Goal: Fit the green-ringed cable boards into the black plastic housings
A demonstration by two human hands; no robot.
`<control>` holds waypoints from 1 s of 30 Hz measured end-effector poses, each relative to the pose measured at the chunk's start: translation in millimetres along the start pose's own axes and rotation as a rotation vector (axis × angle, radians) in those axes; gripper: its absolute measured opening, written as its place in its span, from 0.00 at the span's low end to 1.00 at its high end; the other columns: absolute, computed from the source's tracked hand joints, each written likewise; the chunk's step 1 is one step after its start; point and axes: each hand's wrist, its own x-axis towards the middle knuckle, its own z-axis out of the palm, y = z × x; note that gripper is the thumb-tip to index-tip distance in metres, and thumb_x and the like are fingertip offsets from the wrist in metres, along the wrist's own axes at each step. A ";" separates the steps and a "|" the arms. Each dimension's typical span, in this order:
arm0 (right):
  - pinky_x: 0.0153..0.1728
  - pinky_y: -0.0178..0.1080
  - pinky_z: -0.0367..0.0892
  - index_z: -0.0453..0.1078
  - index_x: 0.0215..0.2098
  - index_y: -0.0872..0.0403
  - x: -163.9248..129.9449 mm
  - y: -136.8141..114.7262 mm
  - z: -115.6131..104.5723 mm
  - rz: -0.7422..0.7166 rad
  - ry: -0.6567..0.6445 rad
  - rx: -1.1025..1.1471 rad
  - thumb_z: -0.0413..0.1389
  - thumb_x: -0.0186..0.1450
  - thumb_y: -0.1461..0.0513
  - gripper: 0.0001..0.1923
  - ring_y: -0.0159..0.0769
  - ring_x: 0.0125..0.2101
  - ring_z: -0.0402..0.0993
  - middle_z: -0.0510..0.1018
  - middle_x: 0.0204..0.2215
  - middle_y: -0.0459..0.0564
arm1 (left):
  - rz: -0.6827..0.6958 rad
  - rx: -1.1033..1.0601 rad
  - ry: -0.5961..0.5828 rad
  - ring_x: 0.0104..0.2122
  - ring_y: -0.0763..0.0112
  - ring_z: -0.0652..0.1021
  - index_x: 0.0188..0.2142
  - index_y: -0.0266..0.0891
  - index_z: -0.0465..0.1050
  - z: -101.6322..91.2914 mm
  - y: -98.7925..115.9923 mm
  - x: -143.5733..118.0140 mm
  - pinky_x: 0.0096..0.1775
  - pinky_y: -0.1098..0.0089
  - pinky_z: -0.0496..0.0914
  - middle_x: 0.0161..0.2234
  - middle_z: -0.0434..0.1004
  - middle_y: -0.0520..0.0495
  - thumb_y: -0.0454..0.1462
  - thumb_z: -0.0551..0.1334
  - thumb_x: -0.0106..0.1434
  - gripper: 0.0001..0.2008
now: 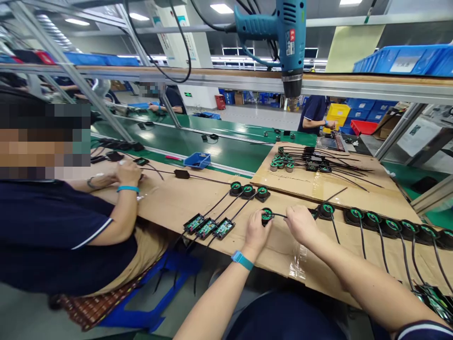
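My left hand [256, 231] is closed around a round black housing with a green circuit board [267, 216] inside. From that housing a black cable [279, 216] runs to the right, where the fingers of my right hand [300, 224] pinch it. Left of my hands lie three similar housings [247, 191], wired to open rectangular boxes with circuit boards [206, 228]. Close beyond my right hand is another round housing [327, 210] with a cable. A row of several more housings [392, 227] stretches to the right edge, their cables hanging toward me.
Cardboard [159, 198] covers the bench. A blue drill [292, 42] hangs overhead in front of a metal rail. At left a co-worker [63, 226] sits close, hands on the same bench. A small blue bin [197, 160] and a cardboard sheet of parts [300, 182] lie beyond.
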 end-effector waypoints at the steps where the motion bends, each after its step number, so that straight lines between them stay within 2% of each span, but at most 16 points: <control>1: 0.43 0.42 0.62 0.71 0.40 0.58 -1.6 -7.7 1.0 0.004 -0.002 0.004 0.53 0.69 0.64 0.06 0.46 0.42 0.73 0.78 0.37 0.58 | -0.015 -0.008 0.008 0.47 0.56 0.76 0.48 0.40 0.67 0.4 -0.5 0.3 0.51 0.52 0.73 0.44 0.75 0.41 0.39 0.65 0.64 0.14; 4: 0.39 0.39 0.63 0.71 0.42 0.57 -12.3 -26.6 11.8 0.023 -0.108 0.107 0.56 0.68 0.62 0.07 0.44 0.39 0.74 0.78 0.38 0.56 | -0.046 -0.033 0.015 0.46 0.57 0.76 0.46 0.41 0.68 -0.7 -1.5 1.2 0.50 0.53 0.73 0.42 0.74 0.42 0.37 0.64 0.63 0.12; 7: 0.41 0.39 0.64 0.72 0.41 0.55 -27.4 -26.8 22.3 -0.010 -0.176 0.270 0.60 0.66 0.54 0.13 0.43 0.40 0.75 0.78 0.39 0.55 | -0.045 -0.060 -0.017 0.48 0.57 0.75 0.46 0.42 0.68 -3.7 -2.1 2.0 0.52 0.52 0.72 0.45 0.74 0.41 0.35 0.62 0.64 0.10; 9: 0.50 0.44 0.63 0.72 0.45 0.55 -36.9 -13.6 24.7 -0.041 -0.145 0.343 0.61 0.65 0.51 0.17 0.46 0.48 0.73 0.77 0.47 0.58 | -0.050 -0.087 -0.030 0.48 0.57 0.75 0.46 0.42 0.68 -5.1 -3.0 2.6 0.53 0.52 0.72 0.45 0.74 0.41 0.36 0.62 0.65 0.10; 11: 0.59 0.51 0.56 0.70 0.54 0.55 -44.7 6.9 26.0 -0.025 -0.166 0.368 0.61 0.64 0.54 0.23 0.51 0.59 0.65 0.70 0.59 0.62 | -0.065 -0.114 -0.029 0.48 0.57 0.75 0.47 0.41 0.69 -5.2 -4.5 3.2 0.53 0.52 0.71 0.45 0.74 0.41 0.37 0.62 0.65 0.11; 13: 0.63 0.57 0.49 0.62 0.65 0.54 -50.5 28.9 29.9 0.020 -0.295 0.374 0.62 0.60 0.59 0.35 0.55 0.66 0.55 0.58 0.67 0.65 | -0.080 -0.140 -0.031 0.49 0.57 0.75 0.49 0.41 0.69 -4.1 -6.2 4.0 0.54 0.52 0.71 0.47 0.75 0.41 0.37 0.62 0.65 0.13; 15: 0.64 0.58 0.47 0.56 0.69 0.53 -53.6 46.8 36.9 0.050 -0.397 0.379 0.60 0.58 0.64 0.41 0.56 0.68 0.50 0.53 0.70 0.64 | -0.088 -0.168 -0.036 0.51 0.57 0.75 0.51 0.41 0.70 -2.9 -7.2 5.1 0.56 0.51 0.70 0.49 0.75 0.40 0.36 0.62 0.65 0.14; 17: 0.63 0.54 0.51 0.55 0.70 0.53 -53.6 57.5 43.5 0.047 -0.369 0.374 0.56 0.59 0.68 0.41 0.52 0.67 0.53 0.57 0.68 0.63 | -0.105 -0.178 -0.073 0.52 0.57 0.75 0.50 0.41 0.71 -3.6 -7.4 7.4 0.57 0.51 0.69 0.50 0.76 0.40 0.35 0.61 0.65 0.14; 19: 0.60 0.49 0.55 0.58 0.68 0.55 -51.4 60.2 44.6 0.031 -0.296 0.337 0.54 0.59 0.69 0.38 0.50 0.62 0.62 0.66 0.62 0.63 | -0.132 -0.159 -0.139 0.52 0.56 0.75 0.49 0.40 0.72 -8.3 -7.9 12.5 0.58 0.51 0.69 0.50 0.76 0.39 0.35 0.62 0.63 0.13; 21: 0.55 0.48 0.58 0.65 0.62 0.56 -49.7 55.4 37.8 0.001 -0.258 0.278 0.57 0.58 0.66 0.32 0.50 0.54 0.69 0.73 0.53 0.62 | -0.153 -0.122 -0.218 0.52 0.56 0.76 0.48 0.38 0.74 -18.5 -10.2 22.1 0.57 0.51 0.69 0.50 0.77 0.39 0.34 0.63 0.61 0.15; 24: 0.49 0.47 0.61 0.74 0.48 0.55 -53.6 35.8 20.0 -0.042 -0.218 0.219 0.58 0.59 0.62 0.18 0.49 0.44 0.72 0.74 0.43 0.59 | -0.161 -0.084 -0.366 0.51 0.58 0.78 0.48 0.39 0.77 -42.6 -16.1 44.1 0.57 0.55 0.70 0.49 0.80 0.42 0.31 0.62 0.59 0.17; 26: 0.44 0.45 0.64 0.73 0.44 0.54 -60.8 15.0 12.1 -0.035 -0.217 0.242 0.59 0.60 0.59 0.14 0.48 0.41 0.73 0.73 0.43 0.58 | -0.184 -0.069 -0.487 0.46 0.60 0.80 0.46 0.40 0.79 -58.6 -17.2 59.3 0.53 0.60 0.73 0.45 0.83 0.44 0.33 0.61 0.60 0.15; 28: 0.42 0.43 0.66 0.72 0.44 0.54 -69.1 -11.9 11.7 -0.003 -0.243 0.315 0.59 0.61 0.57 0.15 0.47 0.41 0.74 0.72 0.45 0.59 | -0.224 -0.050 -0.563 0.40 0.58 0.82 0.44 0.38 0.78 -66.7 -11.9 70.2 0.46 0.61 0.75 0.39 0.84 0.43 0.39 0.59 0.64 0.13; 30: 0.42 0.43 0.68 0.70 0.46 0.54 -76.3 -42.2 16.8 0.035 -0.278 0.389 0.61 0.61 0.57 0.16 0.48 0.42 0.75 0.72 0.47 0.59 | -0.267 0.015 -0.578 0.40 0.52 0.82 0.49 0.33 0.74 -62.6 0.7 74.3 0.43 0.58 0.75 0.40 0.82 0.36 0.49 0.61 0.64 0.23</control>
